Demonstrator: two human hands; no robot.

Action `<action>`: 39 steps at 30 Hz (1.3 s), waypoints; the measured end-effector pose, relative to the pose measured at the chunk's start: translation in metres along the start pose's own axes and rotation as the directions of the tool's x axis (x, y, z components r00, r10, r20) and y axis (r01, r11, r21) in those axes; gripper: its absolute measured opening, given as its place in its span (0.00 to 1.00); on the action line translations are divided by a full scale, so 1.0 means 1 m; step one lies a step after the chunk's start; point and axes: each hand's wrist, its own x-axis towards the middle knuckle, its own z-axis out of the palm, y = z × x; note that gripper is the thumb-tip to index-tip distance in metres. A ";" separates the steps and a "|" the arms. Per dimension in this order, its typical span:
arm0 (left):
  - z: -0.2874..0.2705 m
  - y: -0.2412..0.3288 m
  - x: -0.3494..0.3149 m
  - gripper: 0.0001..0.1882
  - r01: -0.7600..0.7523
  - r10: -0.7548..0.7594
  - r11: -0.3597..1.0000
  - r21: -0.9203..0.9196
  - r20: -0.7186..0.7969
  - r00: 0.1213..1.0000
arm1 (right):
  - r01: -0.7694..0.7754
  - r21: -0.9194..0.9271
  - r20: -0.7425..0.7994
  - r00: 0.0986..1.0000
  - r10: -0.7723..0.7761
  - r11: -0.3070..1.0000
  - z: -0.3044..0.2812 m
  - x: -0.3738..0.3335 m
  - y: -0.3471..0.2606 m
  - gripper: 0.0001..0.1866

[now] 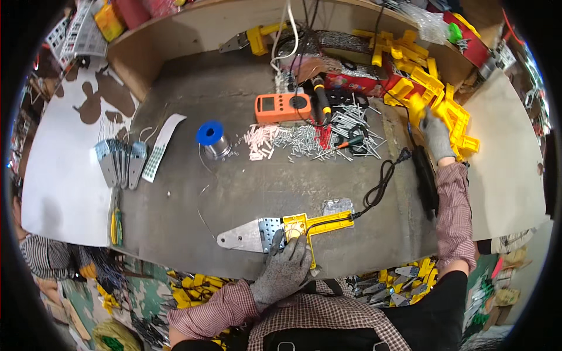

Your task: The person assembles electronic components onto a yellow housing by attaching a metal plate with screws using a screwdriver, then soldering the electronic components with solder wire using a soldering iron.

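My left hand [285, 272], in a grey glove, holds down a half-open pipe welding iron near the front of the bench. The iron has a pointed flat metal plate [241, 236], a perforated bluish guard [271, 231] and a yellow plastic housing half [331, 222] with a black cord in its handle. The fingers lie closed over the lower part of the housing and hide some of it. Far to the right, my gloved right hand [436, 134] reaches into a pile of yellow housing shells [453, 117]. Its fingers close on a yellow shell [417, 108], slightly blurred.
An orange multimeter [275, 108] stands behind heaps of screws [298, 140] and pale pink sleeves [260, 140]. A blue-ended solder spool [213, 139], metal plates [120, 164] and pliers [117, 225] lie leftward. The black cord [380, 187] and a black tool [424, 181] lie near my right forearm.
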 end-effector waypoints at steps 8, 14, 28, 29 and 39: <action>0.007 -0.003 -0.004 0.30 -0.054 0.054 0.999 0.003 -0.037 0.998 | 0.171 0.900 -0.324 0.877 0.354 0.402 -0.094 -0.118 -0.042 0.18; 0.004 -0.003 -0.001 0.30 -0.082 0.083 0.997 0.015 -0.029 0.996 | -0.085 0.994 0.071 0.981 -0.182 -0.067 -0.065 -0.243 -0.141 0.14; -0.012 -0.015 -0.001 0.22 -0.167 0.164 0.976 -0.142 -0.034 0.986 | 0.092 0.900 0.200 0.783 -0.589 0.427 -0.059 -0.247 -0.189 0.26; -0.019 -0.021 -0.003 0.22 -0.151 0.138 0.978 -0.144 -0.099 0.985 | 0.301 0.864 0.095 0.688 -0.719 0.402 -0.058 -0.247 -0.192 0.26; -0.020 -0.044 0.004 0.45 -0.155 0.121 0.966 -0.209 -0.167 0.979 | 0.134 0.872 0.277 0.659 -0.699 0.471 -0.073 -0.218 -0.199 0.15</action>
